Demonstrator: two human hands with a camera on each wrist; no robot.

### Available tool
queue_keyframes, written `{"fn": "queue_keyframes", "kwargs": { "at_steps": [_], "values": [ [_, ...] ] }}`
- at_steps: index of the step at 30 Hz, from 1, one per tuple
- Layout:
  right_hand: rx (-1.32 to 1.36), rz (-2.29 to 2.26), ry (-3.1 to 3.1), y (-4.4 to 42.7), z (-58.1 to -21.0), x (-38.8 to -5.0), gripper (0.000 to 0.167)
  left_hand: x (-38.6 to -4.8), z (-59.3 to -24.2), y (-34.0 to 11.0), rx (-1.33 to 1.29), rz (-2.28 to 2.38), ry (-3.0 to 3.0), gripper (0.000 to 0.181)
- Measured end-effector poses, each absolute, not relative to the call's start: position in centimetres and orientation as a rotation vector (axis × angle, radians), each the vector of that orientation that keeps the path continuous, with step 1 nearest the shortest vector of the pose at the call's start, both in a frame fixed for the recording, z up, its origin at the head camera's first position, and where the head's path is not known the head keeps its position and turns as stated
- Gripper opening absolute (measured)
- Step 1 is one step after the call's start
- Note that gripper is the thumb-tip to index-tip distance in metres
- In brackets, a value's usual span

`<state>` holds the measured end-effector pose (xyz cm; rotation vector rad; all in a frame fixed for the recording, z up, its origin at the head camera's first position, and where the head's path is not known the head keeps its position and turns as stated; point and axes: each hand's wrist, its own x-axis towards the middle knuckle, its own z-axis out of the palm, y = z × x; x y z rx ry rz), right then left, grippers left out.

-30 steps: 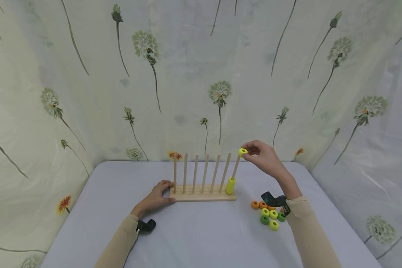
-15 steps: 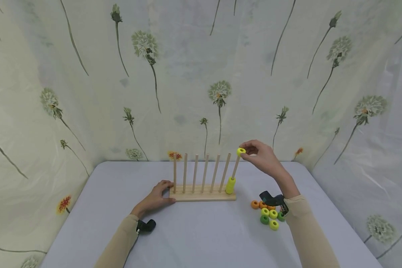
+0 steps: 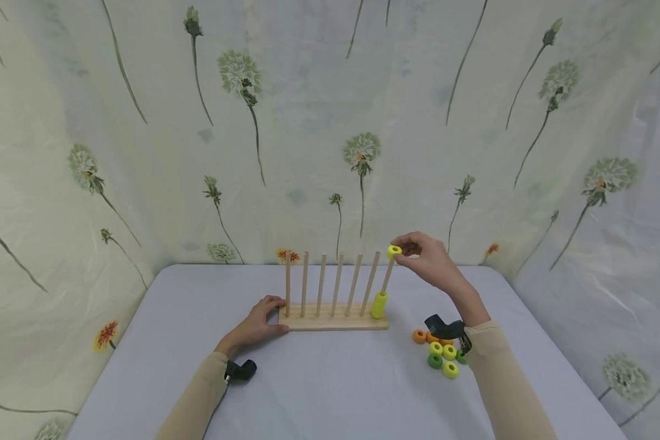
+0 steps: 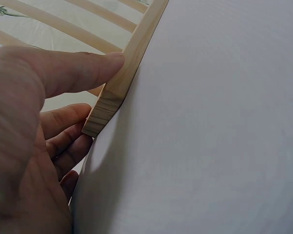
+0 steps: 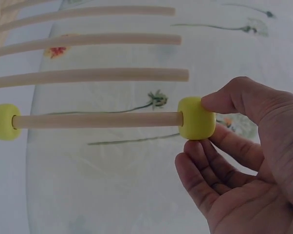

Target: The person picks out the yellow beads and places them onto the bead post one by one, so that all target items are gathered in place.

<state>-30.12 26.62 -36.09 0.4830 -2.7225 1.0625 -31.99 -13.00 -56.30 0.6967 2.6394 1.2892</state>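
The left hand (image 3: pixel 255 324) grips the base (image 3: pixel 335 324), and the right hand (image 3: pixel 431 261) pinches a yellow bead (image 5: pixel 197 122) that could jam on its rod (image 5: pixel 98 120) if tilted.

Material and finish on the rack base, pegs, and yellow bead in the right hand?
Rack base: bare-looking wood, grain lines on its end.
Pegs: probably wood too, pale tan and matte.
Yellow bead: smooth, evenly coloured; painted wood or plastic, can't tell which.

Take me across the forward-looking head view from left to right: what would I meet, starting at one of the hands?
Left hand → six bare wooden pegs → stack of yellow beads → pinched yellow bead → right hand.
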Motion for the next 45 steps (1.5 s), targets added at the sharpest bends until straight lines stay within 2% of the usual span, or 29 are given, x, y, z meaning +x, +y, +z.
{"fn": "queue_keyframes", "kwargs": {
  "at_steps": [45],
  "values": [
    [0.474,1.093,-2.735,27.0,-37.0,-30.1,0.034,-32.4,-56.8,-13.1,0.702,1.321,2.62,0.066]
  ]
}}
